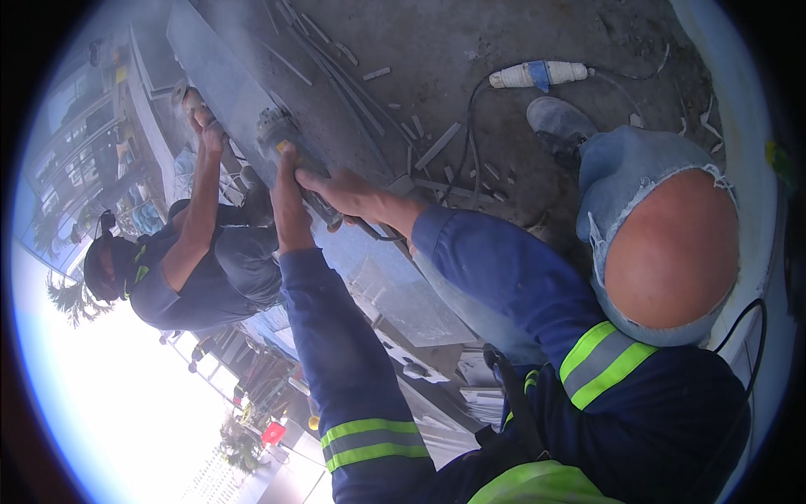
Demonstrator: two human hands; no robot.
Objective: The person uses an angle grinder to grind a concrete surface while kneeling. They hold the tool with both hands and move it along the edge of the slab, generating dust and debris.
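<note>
Both of my hands are closed on an angle grinder (309,164), whose head (275,126) rests at or just above a large pale grey slab (225,80). My left hand (287,168) wraps around it near the head. Farther back along the body, my right hand (342,191) grips it, with a dark cord trailing beneath. Pale dust hazes the slab, and I cannot make out the disc's edge. Across the slab, a co-worker in dark clothes (189,260) holds another power tool with a round disc (186,99) in both hands.
A white and blue cable connector (537,75) lies on the grey floor with black cords. Cut strips (439,146) and chips are scattered around it. My bent knee (672,248) in torn jeans is at right. More stacked slabs (483,403) lie low in the middle.
</note>
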